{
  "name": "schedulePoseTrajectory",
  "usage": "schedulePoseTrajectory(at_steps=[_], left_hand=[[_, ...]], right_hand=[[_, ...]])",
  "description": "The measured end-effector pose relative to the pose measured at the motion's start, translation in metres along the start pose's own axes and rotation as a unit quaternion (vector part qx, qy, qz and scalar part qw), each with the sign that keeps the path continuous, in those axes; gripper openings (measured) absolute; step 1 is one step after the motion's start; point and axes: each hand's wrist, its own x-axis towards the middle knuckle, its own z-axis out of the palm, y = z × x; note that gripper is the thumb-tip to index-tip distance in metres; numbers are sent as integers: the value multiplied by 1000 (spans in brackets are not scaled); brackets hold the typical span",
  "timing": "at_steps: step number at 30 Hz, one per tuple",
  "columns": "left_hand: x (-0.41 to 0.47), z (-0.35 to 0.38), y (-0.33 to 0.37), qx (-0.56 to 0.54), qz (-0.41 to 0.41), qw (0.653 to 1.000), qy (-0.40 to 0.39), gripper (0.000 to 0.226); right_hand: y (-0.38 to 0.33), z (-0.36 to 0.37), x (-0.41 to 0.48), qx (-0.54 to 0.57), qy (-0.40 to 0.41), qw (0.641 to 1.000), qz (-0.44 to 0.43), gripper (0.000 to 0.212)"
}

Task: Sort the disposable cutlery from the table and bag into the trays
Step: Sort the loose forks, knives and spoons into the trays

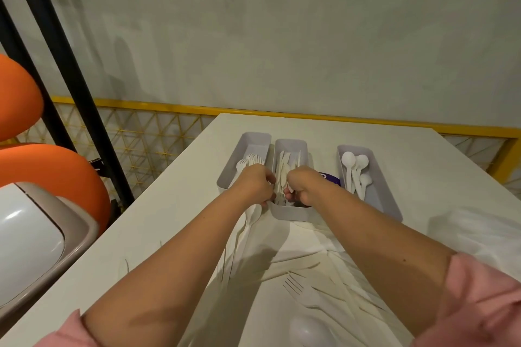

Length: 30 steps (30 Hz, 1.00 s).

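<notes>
Left hand [255,186] curled at middle tray [290,215] near-left corner, its hold hidden, could not tell | right hand [301,186] gripped knives [283,166] in that tray | forks [248,162] in left tray [248,139], spoons [355,169] in right tray [389,200] | loose cutlery [310,293] on table [169,205], pale, hard to separate | purple object [329,179] half hidden behind right wrist

I count three trays on the bench [174,205]: left tray [255,139], middle tray [290,144], right tray [355,148]. Three spoons [348,159] show in the right one. The forks [248,160], knives [283,166] and loose pile [324,290] are too overlapped to count.
</notes>
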Motion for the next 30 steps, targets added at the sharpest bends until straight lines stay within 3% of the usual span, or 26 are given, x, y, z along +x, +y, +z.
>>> schedulePoseTrajectory(at_steps=[6,9,12,17,24,30], left_hand=[[-4,-3,-1,-19,8,1000,-1,40],[-7,-7,-3,-31,20,999,6,31],[-13,-16,-7,-49,28,998,34,20],[-24,-30,-23,-31,9,996,84,3],[-35,-25,-52,57,-44,989,127,13],[-43,-9,-60,117,-59,985,110,21]], right_hand=[[-4,-2,-8,-134,-8,989,-53,11],[-4,-4,-12,-233,16,967,-99,12],[-4,-1,-16,-265,32,949,-168,36],[1,10,-35,-284,16,923,-257,19],[30,40,-54,-385,-49,880,-272,4],[51,49,-67,-411,-62,865,-281,15]])
